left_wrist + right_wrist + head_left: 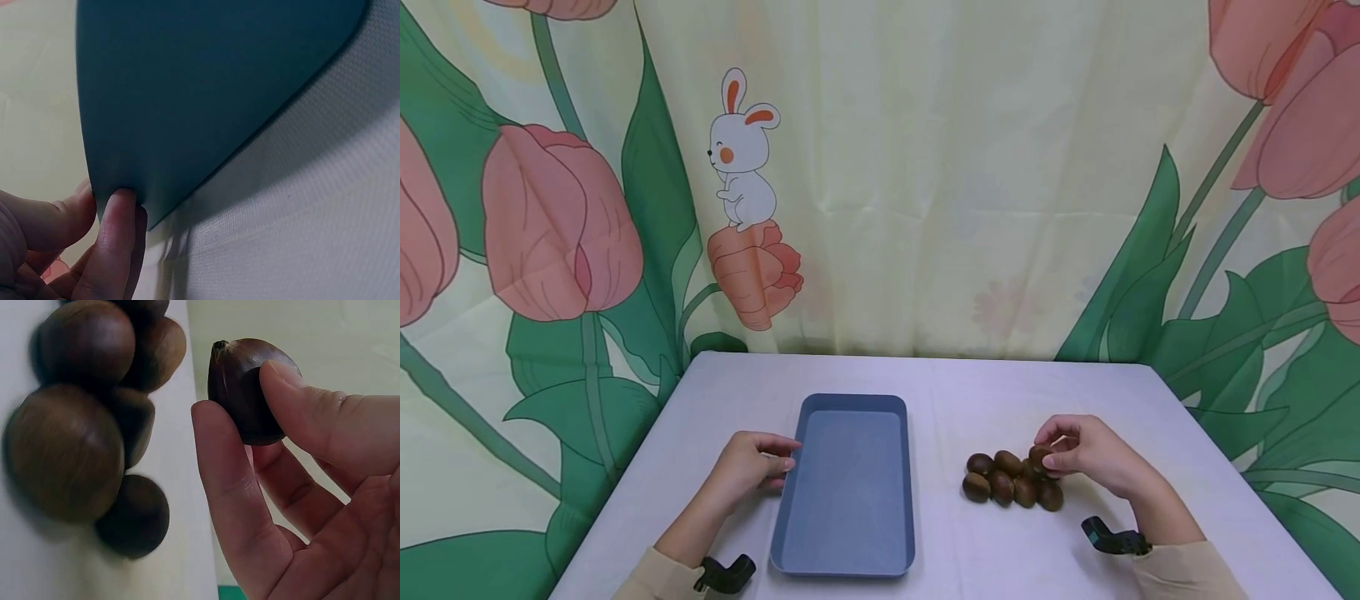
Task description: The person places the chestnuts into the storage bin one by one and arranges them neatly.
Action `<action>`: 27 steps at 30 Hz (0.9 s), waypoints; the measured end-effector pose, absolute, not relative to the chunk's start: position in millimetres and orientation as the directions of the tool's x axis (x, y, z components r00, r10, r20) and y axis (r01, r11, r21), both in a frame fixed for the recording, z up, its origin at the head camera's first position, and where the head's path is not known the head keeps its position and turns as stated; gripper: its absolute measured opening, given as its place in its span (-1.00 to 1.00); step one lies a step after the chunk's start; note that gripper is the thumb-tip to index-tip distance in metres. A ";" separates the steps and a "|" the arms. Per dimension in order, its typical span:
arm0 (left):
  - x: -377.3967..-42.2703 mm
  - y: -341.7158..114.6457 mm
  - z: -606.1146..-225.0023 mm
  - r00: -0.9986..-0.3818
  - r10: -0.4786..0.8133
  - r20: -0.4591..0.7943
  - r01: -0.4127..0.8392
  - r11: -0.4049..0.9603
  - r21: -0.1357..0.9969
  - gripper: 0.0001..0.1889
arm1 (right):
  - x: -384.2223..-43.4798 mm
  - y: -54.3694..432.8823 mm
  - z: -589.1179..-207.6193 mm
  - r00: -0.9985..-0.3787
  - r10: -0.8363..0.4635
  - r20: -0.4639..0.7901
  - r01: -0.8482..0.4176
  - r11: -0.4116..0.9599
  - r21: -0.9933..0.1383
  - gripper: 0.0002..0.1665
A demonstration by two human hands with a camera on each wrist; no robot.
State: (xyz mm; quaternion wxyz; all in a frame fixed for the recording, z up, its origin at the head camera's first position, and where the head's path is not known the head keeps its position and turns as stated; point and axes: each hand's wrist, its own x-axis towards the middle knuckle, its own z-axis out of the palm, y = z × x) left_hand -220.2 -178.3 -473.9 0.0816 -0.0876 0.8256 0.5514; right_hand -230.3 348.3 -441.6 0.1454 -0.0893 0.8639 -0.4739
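Note:
A shiny dark-brown chestnut (234, 384) is pinched between the thumb and fingers of my right hand (1101, 454). In the right wrist view its pale-tufted tip points up. Just below and to the left, several more chestnuts (1002, 487) lie bunched together on the table, the held one overlapping the pile's right end in the head view. On the other side, my left hand (748, 462) grips the left rim of a shallow blue-grey rectangular tray (850, 492). The left wrist view shows the thumb at the rim and fingertips (119, 212) against the tray's outer wall. Nothing lies in the tray.
A white cloth covers the table (940, 542). Behind it hangs a pale curtain (925, 167) printed with tulips, leaves and a rabbit on a carrot. Black wrist cameras, left (727, 575) and right (1116, 536), sit at the beige sleeves.

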 end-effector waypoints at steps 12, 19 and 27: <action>-220.3 -178.1 -473.9 -0.971 -0.058 -0.231 -0.236 0.377 0.896 -0.72 | -252.4 310.3 -427.7 -0.907 -0.407 -0.106 -0.114 0.481 -0.869 -0.79; -221.2 -178.6 -475.8 -0.969 -0.059 -0.238 -0.243 0.372 0.896 -0.72 | -263.5 289.9 -421.2 -0.879 -0.470 -0.077 -0.158 0.440 -0.884 -0.79; -222.3 -179.3 -477.1 -0.972 -0.057 -0.230 -0.235 0.367 0.900 -0.72 | -277.1 264.9 -418.8 -0.859 -0.500 -0.108 -0.147 0.445 -0.883 -0.80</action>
